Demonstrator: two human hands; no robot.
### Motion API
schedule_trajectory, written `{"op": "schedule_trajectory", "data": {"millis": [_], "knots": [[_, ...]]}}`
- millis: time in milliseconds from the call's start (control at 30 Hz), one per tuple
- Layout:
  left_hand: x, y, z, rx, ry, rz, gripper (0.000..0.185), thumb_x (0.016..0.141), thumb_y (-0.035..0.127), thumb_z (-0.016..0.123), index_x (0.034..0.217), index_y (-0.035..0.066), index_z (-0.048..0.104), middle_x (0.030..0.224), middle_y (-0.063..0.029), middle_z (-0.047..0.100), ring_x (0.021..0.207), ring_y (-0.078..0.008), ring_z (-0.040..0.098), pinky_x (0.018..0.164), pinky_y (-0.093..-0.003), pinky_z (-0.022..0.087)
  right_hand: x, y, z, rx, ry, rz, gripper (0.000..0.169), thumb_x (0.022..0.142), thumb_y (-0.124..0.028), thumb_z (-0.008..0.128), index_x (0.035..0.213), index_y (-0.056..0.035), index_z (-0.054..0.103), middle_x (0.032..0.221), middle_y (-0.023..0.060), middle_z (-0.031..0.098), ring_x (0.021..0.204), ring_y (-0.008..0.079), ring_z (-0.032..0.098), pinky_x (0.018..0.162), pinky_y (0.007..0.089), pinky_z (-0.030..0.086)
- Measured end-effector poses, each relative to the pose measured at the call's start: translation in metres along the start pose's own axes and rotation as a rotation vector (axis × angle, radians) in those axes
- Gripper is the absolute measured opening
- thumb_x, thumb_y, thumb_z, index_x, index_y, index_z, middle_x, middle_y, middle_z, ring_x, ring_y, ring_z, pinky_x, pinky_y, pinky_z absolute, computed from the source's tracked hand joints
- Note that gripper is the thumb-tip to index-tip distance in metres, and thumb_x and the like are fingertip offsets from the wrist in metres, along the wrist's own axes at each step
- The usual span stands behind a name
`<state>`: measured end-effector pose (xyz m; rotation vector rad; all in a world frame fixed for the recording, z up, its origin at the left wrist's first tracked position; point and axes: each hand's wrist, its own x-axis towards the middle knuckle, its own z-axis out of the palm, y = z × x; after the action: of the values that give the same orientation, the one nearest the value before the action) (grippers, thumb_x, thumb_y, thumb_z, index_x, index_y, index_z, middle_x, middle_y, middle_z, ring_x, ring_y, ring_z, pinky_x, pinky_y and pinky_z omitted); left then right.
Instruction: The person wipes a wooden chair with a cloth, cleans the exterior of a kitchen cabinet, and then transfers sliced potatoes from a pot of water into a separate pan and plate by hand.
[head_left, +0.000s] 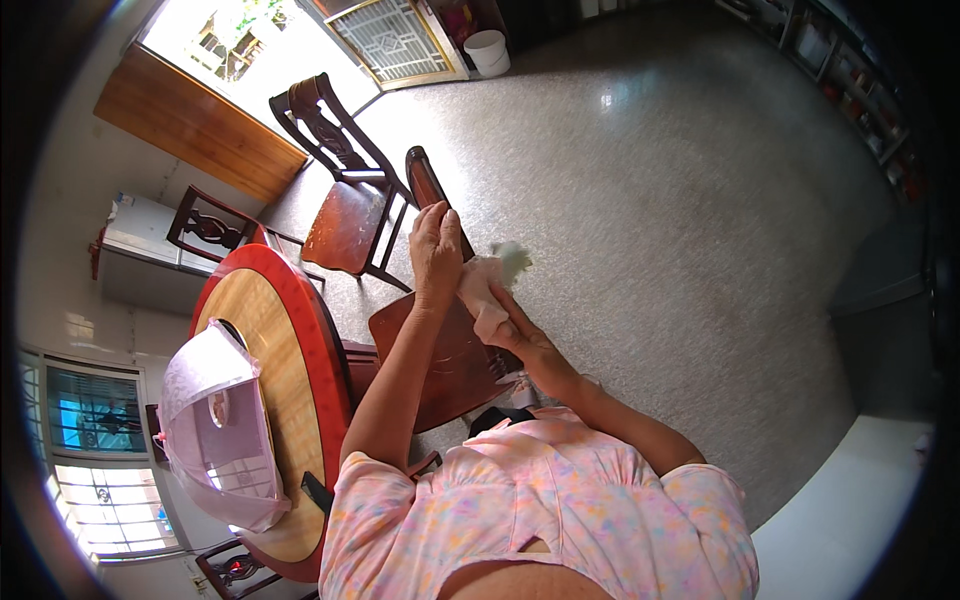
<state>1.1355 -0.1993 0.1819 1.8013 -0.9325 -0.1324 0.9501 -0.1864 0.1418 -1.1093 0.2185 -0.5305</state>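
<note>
My left hand (437, 251) rests on the top part of the back of a dark wooden chair (429, 176), its fingers bent around or over the edge; the underside of the grip is hidden. In my right hand (517, 326) is a crumpled pale cloth (482, 289), pressed near the side of the same chair back. A whitish-green piece (512, 257) sticks out beyond the cloth; whether it is part of it I cannot tell. The chair's reddish-brown seat (450, 360) lies below my forearms.
A round table with a red rim (322, 330) stands at left, bearing a pink mesh food cover (217, 427) and a dark object (316, 491). Another wooden chair (345, 217) is beyond it. A white bucket (487, 52) stands by the doorway; shelves (855, 90) line the far right.
</note>
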Motion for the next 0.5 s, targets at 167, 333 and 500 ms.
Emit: {"op": "schedule_trajectory", "data": {"millis": [167, 333, 500], "knots": [[-0.003, -0.012, 0.012, -0.034, -0.022, -0.125, 0.052, 0.092, 0.031, 0.037, 0.124, -0.01, 0.036, 0.129, -0.0258, 0.036, 0.122, -0.0323, 0.033, 0.103, -0.0335, 0.023, 0.019, 0.013, -0.007, 0.156, -0.015, -0.013, 0.069, 0.091, -0.042, 0.04, 0.14, -0.0048, 0.009, 0.139, 0.006, 0.021, 0.128, 0.014, 0.017, 0.104, 0.0264, 0.013], [-0.013, -0.02, 0.024, -0.043, 0.01, -0.091, 0.053, 0.094, 0.033, 0.029, 0.127, -0.009, 0.033, 0.131, -0.0237, 0.034, 0.124, -0.0299, 0.031, 0.103, -0.0321, 0.022, 0.062, 0.036, -0.014, 0.433, -0.007, 0.101, 0.057, 0.091, -0.039, 0.04, 0.133, -0.0033, 0.026, 0.131, 0.006, 0.033, 0.12, 0.0133, 0.031, 0.101, 0.0256, 0.023], [-0.014, -0.014, 0.019, -0.307, 0.009, -0.098, 0.054, 0.095, 0.036, 0.023, 0.128, -0.007, 0.033, 0.13, -0.018, 0.037, 0.121, -0.0233, 0.035, 0.1, -0.0289, 0.027, 0.141, 0.03, -0.014, 0.43, -0.061, 0.003, 0.055, 0.092, -0.043, 0.035, 0.131, -0.0045, 0.032, 0.127, 0.0062, 0.04, 0.115, 0.0141, 0.039, 0.099, 0.0265, 0.028]]}}
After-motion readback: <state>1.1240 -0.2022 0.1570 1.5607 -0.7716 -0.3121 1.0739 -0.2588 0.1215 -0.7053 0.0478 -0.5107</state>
